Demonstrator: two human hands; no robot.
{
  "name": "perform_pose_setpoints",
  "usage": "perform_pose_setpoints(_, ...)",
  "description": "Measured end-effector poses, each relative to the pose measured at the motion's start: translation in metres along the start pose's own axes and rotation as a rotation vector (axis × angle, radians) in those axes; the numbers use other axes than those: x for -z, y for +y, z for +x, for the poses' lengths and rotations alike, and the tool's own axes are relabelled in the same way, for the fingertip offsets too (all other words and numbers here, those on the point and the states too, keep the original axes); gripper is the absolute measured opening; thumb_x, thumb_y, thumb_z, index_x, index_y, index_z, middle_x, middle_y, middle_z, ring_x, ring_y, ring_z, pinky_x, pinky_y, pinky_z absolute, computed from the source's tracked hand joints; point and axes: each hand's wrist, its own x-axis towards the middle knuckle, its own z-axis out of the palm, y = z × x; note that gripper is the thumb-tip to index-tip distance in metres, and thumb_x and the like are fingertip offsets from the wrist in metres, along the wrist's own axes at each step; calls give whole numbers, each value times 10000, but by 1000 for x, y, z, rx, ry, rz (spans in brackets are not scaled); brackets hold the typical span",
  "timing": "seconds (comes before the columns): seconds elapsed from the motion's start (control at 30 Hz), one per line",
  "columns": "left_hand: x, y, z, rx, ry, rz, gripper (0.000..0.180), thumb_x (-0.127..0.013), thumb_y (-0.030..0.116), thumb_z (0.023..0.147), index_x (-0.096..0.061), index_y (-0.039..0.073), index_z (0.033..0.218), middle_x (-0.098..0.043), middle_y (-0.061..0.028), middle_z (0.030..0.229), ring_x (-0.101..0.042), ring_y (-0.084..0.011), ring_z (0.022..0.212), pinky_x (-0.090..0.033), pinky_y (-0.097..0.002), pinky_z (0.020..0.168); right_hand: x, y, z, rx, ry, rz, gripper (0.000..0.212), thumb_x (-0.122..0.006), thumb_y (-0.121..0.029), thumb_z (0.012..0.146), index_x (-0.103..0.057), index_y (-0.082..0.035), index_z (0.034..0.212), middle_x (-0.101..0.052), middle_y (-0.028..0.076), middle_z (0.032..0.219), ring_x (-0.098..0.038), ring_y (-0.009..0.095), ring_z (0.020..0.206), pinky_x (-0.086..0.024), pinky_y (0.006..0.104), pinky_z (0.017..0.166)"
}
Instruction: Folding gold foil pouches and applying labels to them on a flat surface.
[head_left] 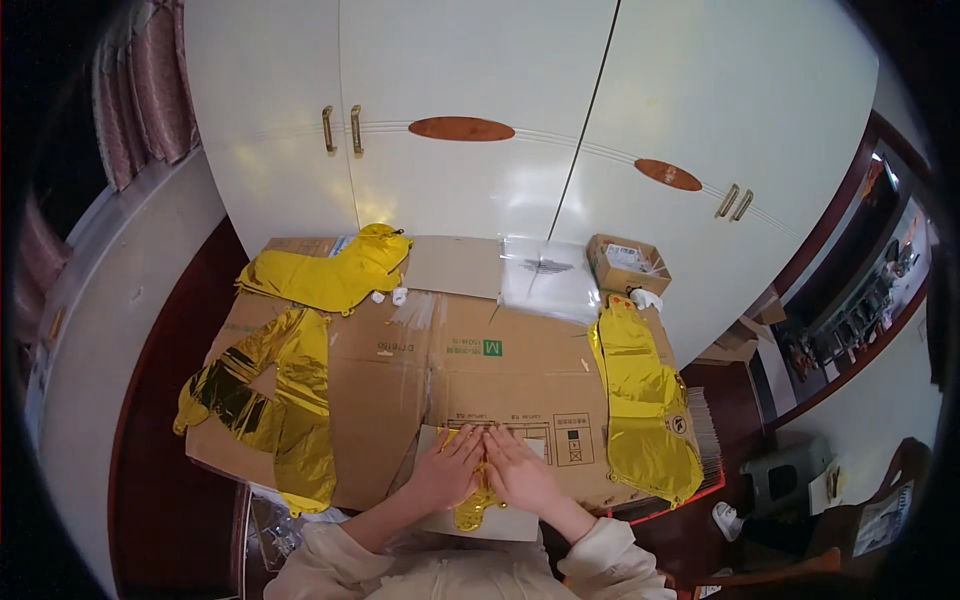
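Near the front edge of the cardboard, a gold foil balloon (pixel 474 516) lies flat on a pale sheet of card (pixel 513 524). My left hand (pixel 450 470) presses down on it with the fingers stretched out. Beside it, my right hand (pixel 520 470) rests on the same foil, palm down, its fingertips touching those of the left. Most of this balloon is hidden beneath both hands. Larger flat gold foil balloons surround the work spot: an A-shaped one (pixel 303 400) at the left, one (pixel 335 275) at the far left and one (pixel 645 410) at the right.
Flattened cardboard (pixel 380 420) covers the work surface. Clear plastic bags (pixel 545 278) and a small open carton (pixel 628 265) lie at the back, against a white cabinet (pixel 480 60). A stack of thin sheets (pixel 703 425) stands past the right edge, near a grey plastic container (pixel 785 475).
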Motion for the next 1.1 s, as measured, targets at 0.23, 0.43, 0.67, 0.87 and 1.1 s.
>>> perform_pose_setpoints(0.23,-3,-5,-5,60,-37,-77,668,-533,378,925,-382,-21,1439,-354,-198,1524,-281,-324,1449,-225,-529,1160,-19,1,-13,-37,-1,-187,559,-566,-277,907,-513,103,1314,-504,274,1382,-455,381,1333,-310,483,1140)
perform_pose_setpoints(0.43,21,-17,-13,129,-163,10,704,-484,422,947,-338,-34,1464,-302,-211,1551,-263,-318,1458,-178,-538,1177,-17,1,-18,-87,-14,-184,627,-577,-345,903,-498,105,1333,-481,278,1404,-431,370,1354,-286,498,1147)
perform_pose_setpoints(0.67,34,-21,-2,142,-238,189,646,-473,395,971,-370,-23,1453,-343,-166,1543,-284,-281,1453,-169,-530,1182,-12,2,-18,-91,-38,-224,657,-557,-384,914,-482,98,1354,-472,255,1427,-414,352,1371,-262,497,1155)
perform_pose_setpoints(0.87,11,-22,36,-308,-34,-45,647,-537,382,954,-388,-10,1447,-370,-146,1529,-304,-281,1441,-194,-462,1185,-12,-1,-18,-93,-68,-271,645,-546,-397,921,-501,91,1340,-480,249,1421,-422,358,1364,-233,521,1159)
perform_pose_setpoints(1.1,2,-28,33,-319,-38,-26,587,-505,410,972,-412,92,1457,-404,-73,1516,-348,-265,1411,-223,-475,1166,21,-32,-39,-22,-32,-188,557,-587,-365,903,-555,33,1292,-537,186,1368,-487,311,1305,-273,555,1129)
